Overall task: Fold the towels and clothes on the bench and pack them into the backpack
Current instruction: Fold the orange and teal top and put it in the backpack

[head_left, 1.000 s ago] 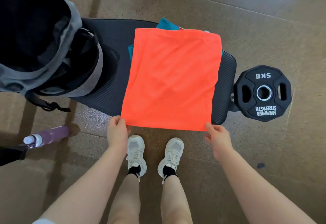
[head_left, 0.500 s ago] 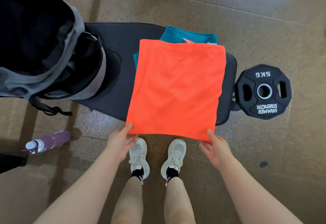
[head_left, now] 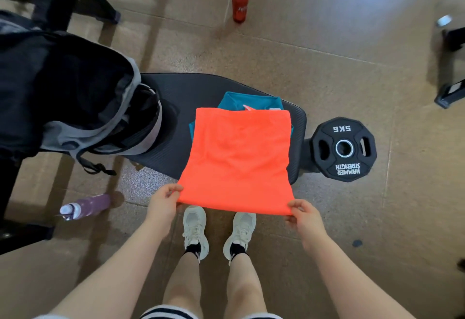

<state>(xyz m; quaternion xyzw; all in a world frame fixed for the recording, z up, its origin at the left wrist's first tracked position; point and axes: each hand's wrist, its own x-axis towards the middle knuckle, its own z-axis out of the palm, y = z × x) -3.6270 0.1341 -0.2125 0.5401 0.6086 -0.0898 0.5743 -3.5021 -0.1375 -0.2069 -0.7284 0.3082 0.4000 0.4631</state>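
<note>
pinching the near corners of the orange cloth [head_left: 236, 157], the left hand [head_left: 163, 200] grips the corner at about 7 o'clock and the right hand [head_left: 305, 218] grips the one at about 5 o'clock, fingers curled over the hem. the cloth's far half lies on the tabletop [head_left: 181, 92], covering most of a teal garment [head_left: 247, 100] that peeks out at 12 o'clock; the near edge is lifted off past the tabletop's edge, above the shoes [head_left: 195, 228].

the main risk, as i judge it, is the fold going crooked: if one hand carries its corner forward faster than the other, the edges will not meet. the thin fabric may also sag in the middle and bunch. dragging the cloth could pull the teal garment askew beneath it, or slide it off the far side. a slipped pinch would drop the hem to the floor [head_left: 327, 67]. the open backpack [head_left: 75, 107] stands at 9 o'clock on the tabletop, near but not touching the cloth.
</note>
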